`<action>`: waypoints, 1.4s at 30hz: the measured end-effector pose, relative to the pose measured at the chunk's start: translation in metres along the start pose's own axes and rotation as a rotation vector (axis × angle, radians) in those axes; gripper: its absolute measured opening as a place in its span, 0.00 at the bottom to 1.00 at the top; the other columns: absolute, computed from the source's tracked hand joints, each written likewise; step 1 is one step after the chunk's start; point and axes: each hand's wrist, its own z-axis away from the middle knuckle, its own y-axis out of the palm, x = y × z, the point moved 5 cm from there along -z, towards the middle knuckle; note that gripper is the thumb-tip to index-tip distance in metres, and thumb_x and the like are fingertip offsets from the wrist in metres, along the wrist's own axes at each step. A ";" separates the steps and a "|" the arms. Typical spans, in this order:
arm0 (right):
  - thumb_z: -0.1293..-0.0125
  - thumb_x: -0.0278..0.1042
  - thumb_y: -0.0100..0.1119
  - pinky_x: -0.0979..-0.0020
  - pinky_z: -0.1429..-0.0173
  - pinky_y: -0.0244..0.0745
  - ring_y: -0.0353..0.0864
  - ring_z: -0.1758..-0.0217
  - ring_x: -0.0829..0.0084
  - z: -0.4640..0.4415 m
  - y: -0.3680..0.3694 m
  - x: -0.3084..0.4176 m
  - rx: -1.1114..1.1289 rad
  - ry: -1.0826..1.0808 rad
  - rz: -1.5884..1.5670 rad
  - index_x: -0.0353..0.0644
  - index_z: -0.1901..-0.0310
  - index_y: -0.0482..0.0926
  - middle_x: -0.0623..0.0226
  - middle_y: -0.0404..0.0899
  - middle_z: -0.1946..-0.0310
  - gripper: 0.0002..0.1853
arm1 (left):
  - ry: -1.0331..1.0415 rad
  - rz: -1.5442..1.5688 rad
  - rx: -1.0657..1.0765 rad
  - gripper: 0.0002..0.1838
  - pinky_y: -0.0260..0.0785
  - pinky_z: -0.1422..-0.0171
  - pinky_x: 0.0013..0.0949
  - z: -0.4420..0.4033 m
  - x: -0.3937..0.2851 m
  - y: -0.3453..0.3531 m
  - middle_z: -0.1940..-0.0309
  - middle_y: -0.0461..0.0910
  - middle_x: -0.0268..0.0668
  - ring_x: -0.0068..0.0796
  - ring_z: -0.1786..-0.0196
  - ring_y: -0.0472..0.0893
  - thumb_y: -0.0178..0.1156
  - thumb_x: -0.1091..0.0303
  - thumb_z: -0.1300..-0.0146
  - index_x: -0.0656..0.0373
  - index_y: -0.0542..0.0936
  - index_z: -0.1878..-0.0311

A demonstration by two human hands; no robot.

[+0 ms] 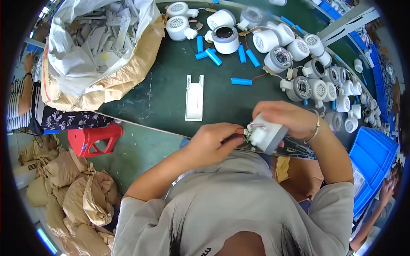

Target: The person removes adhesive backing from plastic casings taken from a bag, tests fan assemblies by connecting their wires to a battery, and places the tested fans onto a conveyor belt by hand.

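Observation:
My right hand (287, 118) is wrapped round a white device (267, 135) with a grey edge, held tilted over the table's front edge. Small parts and thin wires show on the device's left side. There my left hand (217, 141) pinches something small and dark, too small to name, with fingertips close to the device. A flat white plastic cover (194, 99) lies on the dark green table (166, 72), up and left of my hands. Beyond them is a blue cylinder (241, 81) with a red wire.
Many white round units (299, 50) and blue cylinders fill the table's back and right. An open sack (102, 47) of white plastic pieces stands at left. Around are a red stool (95, 139), brown bags (87, 200), a blue crate (371, 158) and parts of other people at both sides.

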 end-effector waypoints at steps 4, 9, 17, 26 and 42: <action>0.37 0.57 0.50 0.78 0.80 0.73 0.79 0.71 0.75 -0.005 -0.016 -0.021 0.085 -0.203 -0.214 0.35 0.48 0.66 0.60 0.76 0.61 0.30 | -0.304 0.540 -0.218 0.08 0.71 0.67 0.23 0.022 0.022 -0.010 0.66 0.78 0.36 0.21 0.67 0.80 0.58 0.77 0.40 0.67 0.76 0.58; 0.37 0.64 0.43 0.66 0.70 0.80 0.79 0.57 0.56 -0.030 0.021 -0.057 0.174 -0.207 -0.782 0.44 0.38 0.58 0.55 0.68 0.45 0.35 | -0.511 0.685 -0.197 0.10 0.70 0.67 0.23 0.037 0.005 -0.027 0.65 0.77 0.34 0.22 0.68 0.79 0.56 0.78 0.39 0.68 0.74 0.54; 0.46 0.54 0.62 0.69 0.71 0.78 0.77 0.69 0.65 -0.030 0.009 -0.041 0.044 -0.548 -0.589 0.45 0.33 0.50 0.58 0.68 0.47 0.45 | -0.336 0.569 -0.181 0.18 0.71 0.55 0.25 0.053 0.001 -0.048 0.55 0.71 0.37 0.24 0.57 0.77 0.57 0.82 0.42 0.67 0.73 0.47; 0.51 0.33 0.70 0.75 0.43 0.68 0.73 0.50 0.78 -0.035 -0.012 0.045 -0.238 -0.737 0.014 0.35 0.45 0.67 0.66 0.74 0.52 0.33 | -0.295 -0.567 -0.518 0.10 0.69 0.71 0.29 0.006 0.021 -0.077 0.73 0.78 0.40 0.29 0.76 0.78 0.63 0.74 0.51 0.62 0.81 0.63; 0.51 0.36 0.72 0.77 0.50 0.71 0.74 0.54 0.80 -0.062 -0.026 0.046 -0.196 -0.707 0.137 0.33 0.47 0.70 0.67 0.76 0.56 0.31 | -0.313 -0.716 -0.310 0.13 0.68 0.68 0.34 -0.010 0.040 -0.066 0.70 0.75 0.42 0.36 0.72 0.76 0.64 0.75 0.51 0.65 0.77 0.60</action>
